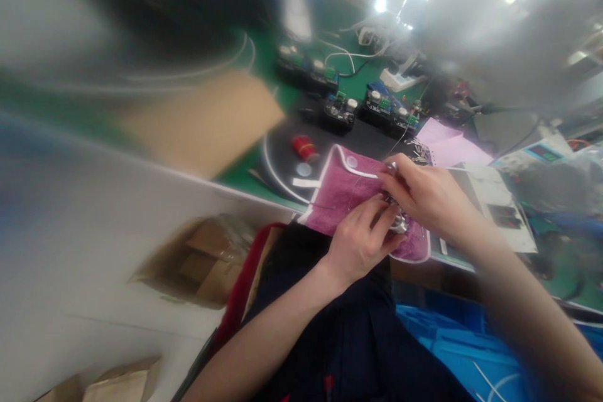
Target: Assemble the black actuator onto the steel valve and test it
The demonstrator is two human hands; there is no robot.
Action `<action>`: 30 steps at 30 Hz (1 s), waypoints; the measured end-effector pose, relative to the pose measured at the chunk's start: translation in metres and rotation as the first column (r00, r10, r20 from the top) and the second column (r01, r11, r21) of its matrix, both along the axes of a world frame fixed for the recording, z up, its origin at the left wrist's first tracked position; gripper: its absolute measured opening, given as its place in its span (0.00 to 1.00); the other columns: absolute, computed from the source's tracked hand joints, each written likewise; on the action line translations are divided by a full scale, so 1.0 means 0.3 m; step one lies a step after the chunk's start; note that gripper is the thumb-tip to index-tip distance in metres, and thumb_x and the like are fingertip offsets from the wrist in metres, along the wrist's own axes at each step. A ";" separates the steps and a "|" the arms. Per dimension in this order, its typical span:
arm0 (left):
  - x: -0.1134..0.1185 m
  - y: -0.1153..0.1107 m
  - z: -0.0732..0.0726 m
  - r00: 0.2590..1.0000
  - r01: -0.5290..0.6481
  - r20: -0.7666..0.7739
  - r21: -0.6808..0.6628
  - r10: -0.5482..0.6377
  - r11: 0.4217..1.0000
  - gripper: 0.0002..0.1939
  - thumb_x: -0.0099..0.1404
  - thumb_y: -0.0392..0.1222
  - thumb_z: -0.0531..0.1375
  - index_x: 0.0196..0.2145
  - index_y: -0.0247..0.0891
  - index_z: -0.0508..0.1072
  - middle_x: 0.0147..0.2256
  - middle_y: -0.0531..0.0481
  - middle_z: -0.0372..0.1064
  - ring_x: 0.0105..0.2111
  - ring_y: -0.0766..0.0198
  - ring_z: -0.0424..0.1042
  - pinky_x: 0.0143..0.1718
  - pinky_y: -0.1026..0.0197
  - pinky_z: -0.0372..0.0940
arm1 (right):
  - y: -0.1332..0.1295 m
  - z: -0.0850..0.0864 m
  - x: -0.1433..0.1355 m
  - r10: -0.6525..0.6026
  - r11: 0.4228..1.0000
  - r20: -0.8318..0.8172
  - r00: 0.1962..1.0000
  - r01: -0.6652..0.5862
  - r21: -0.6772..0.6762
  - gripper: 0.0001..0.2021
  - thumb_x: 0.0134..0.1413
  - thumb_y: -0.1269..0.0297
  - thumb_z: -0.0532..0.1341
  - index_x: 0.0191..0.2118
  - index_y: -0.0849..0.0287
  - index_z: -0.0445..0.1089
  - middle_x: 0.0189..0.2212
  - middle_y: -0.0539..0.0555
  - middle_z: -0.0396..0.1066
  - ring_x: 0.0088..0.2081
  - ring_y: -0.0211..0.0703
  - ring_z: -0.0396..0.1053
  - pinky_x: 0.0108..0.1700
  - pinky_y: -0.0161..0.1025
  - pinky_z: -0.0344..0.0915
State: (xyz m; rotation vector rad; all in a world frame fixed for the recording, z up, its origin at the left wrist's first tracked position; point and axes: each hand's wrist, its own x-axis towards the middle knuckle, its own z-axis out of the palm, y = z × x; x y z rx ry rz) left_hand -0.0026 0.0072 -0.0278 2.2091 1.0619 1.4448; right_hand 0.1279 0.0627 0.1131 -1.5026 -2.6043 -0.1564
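A purple cloth (336, 191) with white edging lies at the bench's front edge, under both hands. My left hand (360, 235) is closed round a small shiny metal part (399, 222) above the cloth, its fingers covering much of it. Just above and to the right, my right hand (424, 191) has its thumb and fingers pinched together. A silvery glint shows at those fingertips, too small to name. Left of the cloth, a red spool (305, 148) rests on the black mat (282, 166).
Several black modules with circuit boards (340, 110) stand behind the cloth. Pink paper (447, 141), small metal pins (417, 152) and a white device (502, 207) are to the right. Brown cardboard (207, 119) lies left. Blue crates (461, 345) sit below the bench.
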 end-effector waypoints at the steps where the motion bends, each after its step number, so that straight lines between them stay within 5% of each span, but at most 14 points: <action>1: 0.001 -0.001 0.006 1.000 0.006 -0.002 -0.005 -0.006 1.000 0.22 0.73 0.50 0.61 0.60 0.38 0.68 0.57 0.39 0.73 0.61 0.53 0.72 0.62 0.51 0.72 | -0.012 -0.004 0.006 -0.023 1.000 -0.034 0.999 0.023 0.019 0.11 0.73 0.56 0.54 0.45 0.56 0.68 0.28 0.52 0.73 0.25 0.41 0.68 0.28 0.37 0.54; 7: 0.042 0.028 0.039 0.996 -0.083 -0.046 -0.087 0.079 0.993 0.22 0.71 0.55 0.62 0.51 0.34 0.67 0.45 0.39 0.73 0.48 0.49 0.76 0.48 0.48 0.75 | -0.031 -0.023 0.001 -0.057 0.994 -0.423 0.904 0.010 -0.113 0.07 0.70 0.61 0.58 0.49 0.54 0.67 0.37 0.52 0.75 0.37 0.43 0.74 0.38 0.38 0.68; 10: 0.080 0.057 0.062 0.989 -0.145 -0.009 -0.207 0.147 0.967 0.33 0.67 0.55 0.64 0.60 0.32 0.59 0.49 0.36 0.71 0.48 0.46 0.76 0.42 0.48 0.76 | -0.018 -0.019 -0.021 -0.130 0.971 -0.630 0.765 -0.032 -0.238 0.06 0.69 0.60 0.61 0.46 0.54 0.69 0.37 0.51 0.75 0.37 0.41 0.74 0.39 0.38 0.71; 14: 0.118 0.074 0.091 0.992 -0.087 0.060 -0.342 0.114 0.936 0.43 0.63 0.51 0.68 0.65 0.32 0.51 0.55 0.33 0.67 0.53 0.43 0.74 0.44 0.47 0.77 | -0.013 0.009 -0.053 -0.231 0.949 -0.720 0.654 -0.011 -0.314 0.11 0.66 0.53 0.64 0.44 0.56 0.72 0.34 0.51 0.76 0.33 0.40 0.74 0.35 0.36 0.71; 17: 0.122 0.074 0.095 0.998 -0.049 0.016 -0.357 0.059 0.933 0.36 0.67 0.48 0.64 0.64 0.33 0.53 0.58 0.33 0.67 0.54 0.43 0.74 0.45 0.46 0.77 | -0.020 0.039 -0.071 -0.243 0.947 -0.670 0.702 0.024 -0.319 0.16 0.68 0.49 0.62 0.40 0.57 0.75 0.28 0.50 0.74 0.28 0.38 0.71 0.30 0.35 0.67; 23: 0.096 0.083 0.097 0.991 -0.017 -0.132 -0.323 -0.028 0.946 0.24 0.71 0.46 0.60 0.59 0.33 0.61 0.49 0.38 0.75 0.45 0.45 0.79 0.42 0.46 0.76 | -0.041 0.065 -0.054 -0.135 0.980 -0.422 0.896 0.059 -0.188 0.22 0.74 0.47 0.53 0.39 0.57 0.78 0.26 0.50 0.75 0.27 0.38 0.71 0.29 0.35 0.62; 30: 0.086 0.090 0.107 0.988 -0.033 -0.156 -0.310 -0.017 0.950 0.25 0.73 0.51 0.58 0.60 0.33 0.63 0.50 0.37 0.76 0.46 0.49 0.80 0.43 0.52 0.75 | -0.137 0.041 0.028 -0.016 1.000 -0.339 0.941 0.008 -0.024 0.15 0.74 0.56 0.54 0.46 0.54 0.77 0.34 0.52 0.80 0.33 0.41 0.77 0.36 0.37 0.68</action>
